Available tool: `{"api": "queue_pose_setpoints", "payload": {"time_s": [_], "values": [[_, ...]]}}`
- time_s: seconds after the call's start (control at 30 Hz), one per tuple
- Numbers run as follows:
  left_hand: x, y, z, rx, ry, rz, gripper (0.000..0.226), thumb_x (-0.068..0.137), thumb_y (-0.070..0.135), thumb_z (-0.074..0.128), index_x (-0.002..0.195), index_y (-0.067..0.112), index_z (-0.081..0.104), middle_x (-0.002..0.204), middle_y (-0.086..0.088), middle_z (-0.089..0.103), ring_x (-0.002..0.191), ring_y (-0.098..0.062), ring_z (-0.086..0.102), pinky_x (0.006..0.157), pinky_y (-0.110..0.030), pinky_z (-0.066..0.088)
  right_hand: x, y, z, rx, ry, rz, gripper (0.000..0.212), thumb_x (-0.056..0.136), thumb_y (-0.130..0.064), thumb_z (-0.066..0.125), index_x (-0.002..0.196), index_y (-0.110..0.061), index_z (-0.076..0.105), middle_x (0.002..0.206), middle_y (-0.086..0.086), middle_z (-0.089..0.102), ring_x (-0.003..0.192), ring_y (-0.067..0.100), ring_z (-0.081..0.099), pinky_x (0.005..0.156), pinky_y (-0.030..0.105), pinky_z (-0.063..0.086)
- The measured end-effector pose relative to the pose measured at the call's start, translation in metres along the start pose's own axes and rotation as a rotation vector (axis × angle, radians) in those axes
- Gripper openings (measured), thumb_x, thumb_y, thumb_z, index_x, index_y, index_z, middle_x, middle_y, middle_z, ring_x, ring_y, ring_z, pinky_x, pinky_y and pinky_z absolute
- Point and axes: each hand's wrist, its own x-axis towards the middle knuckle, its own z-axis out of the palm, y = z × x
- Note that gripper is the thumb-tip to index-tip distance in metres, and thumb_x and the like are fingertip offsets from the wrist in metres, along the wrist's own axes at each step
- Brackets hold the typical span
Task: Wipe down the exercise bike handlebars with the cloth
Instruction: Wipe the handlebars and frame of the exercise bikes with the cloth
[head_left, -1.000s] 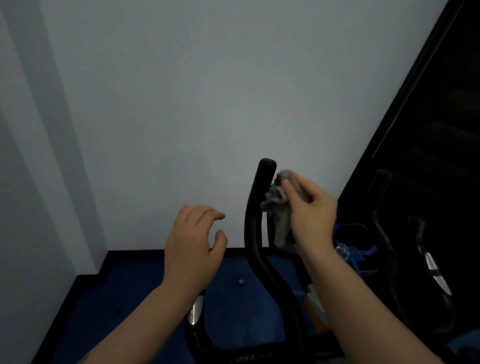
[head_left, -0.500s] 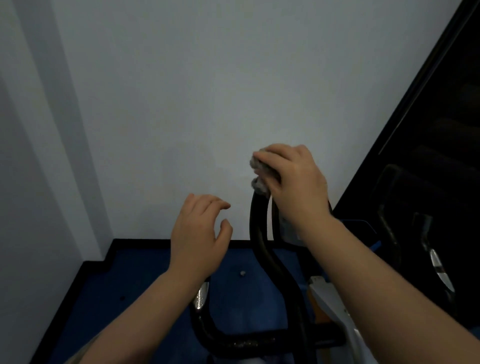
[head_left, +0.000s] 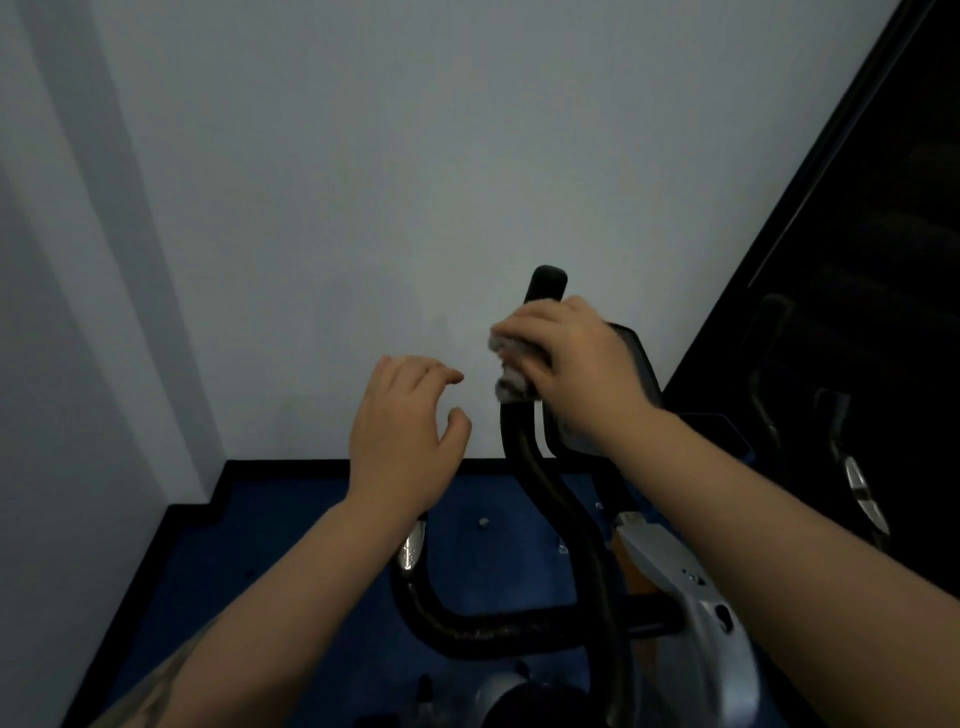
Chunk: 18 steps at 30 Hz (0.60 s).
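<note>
The black curved handlebar (head_left: 550, 499) of the exercise bike rises in the middle of the view, its rounded tip (head_left: 546, 280) showing above my fingers. My right hand (head_left: 576, 364) is wrapped around the bar just below the tip, pressing a grey cloth (head_left: 511, 374) against it. The cloth bulges out on the left side of my fist. My left hand (head_left: 405, 441) hovers to the left of the bar, fingers apart and curled, holding nothing. A lower black bar (head_left: 467, 623) with a chrome grip plate (head_left: 412, 551) curves beneath my left wrist.
The bike's silver frame (head_left: 691, 613) and a dark console (head_left: 636, 364) sit behind my right arm. A pale wall fills the background, with blue floor (head_left: 291, 530) edged in black below. Dark equipment (head_left: 852, 467) stands at the right.
My right hand with the cloth rose over the handlebar tip, then slid back down, so the tip shows again. My left hand stayed in place.
</note>
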Motion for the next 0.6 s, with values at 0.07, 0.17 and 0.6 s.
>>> {"api": "queue_pose_setpoints", "payload": {"time_s": [0.07,0.17,0.6], "values": [[0.0,0.0,-0.001,0.001,-0.002,0.006,0.029,0.083,0.016,0.057,0.11,0.011,0.064,0.108,-0.004,0.062,0.107,-0.02,0.049,0.1,-0.048,0.042,-0.02,-0.001,0.011,0.101,-0.122,-0.005,0.021,0.09,-0.021,0.061,0.108,-0.019,0.07,0.11,-0.001,0.067,0.101,0.021,0.055,0.086,0.038,0.045],[0.0,-0.002,-0.001,-0.009,-0.001,0.011,0.029,0.083,0.016,0.058,0.111,0.012,0.063,0.11,-0.003,0.062,0.109,-0.018,0.049,0.102,-0.047,0.04,-0.052,0.007,0.002,0.242,-0.273,-0.093,0.02,0.087,-0.02,0.066,0.106,-0.022,0.072,0.109,-0.006,0.067,0.104,0.011,0.057,0.092,0.035,0.047],[-0.001,0.007,-0.01,-0.036,-0.075,-0.055,0.029,0.085,0.017,0.059,0.113,0.013,0.064,0.123,-0.005,0.059,0.121,-0.021,0.043,0.104,-0.031,0.032,-0.082,-0.007,0.015,0.366,-0.161,0.11,0.027,0.079,-0.013,0.072,0.104,-0.023,0.07,0.109,-0.005,0.063,0.102,0.011,0.054,0.088,0.026,0.046]]}}
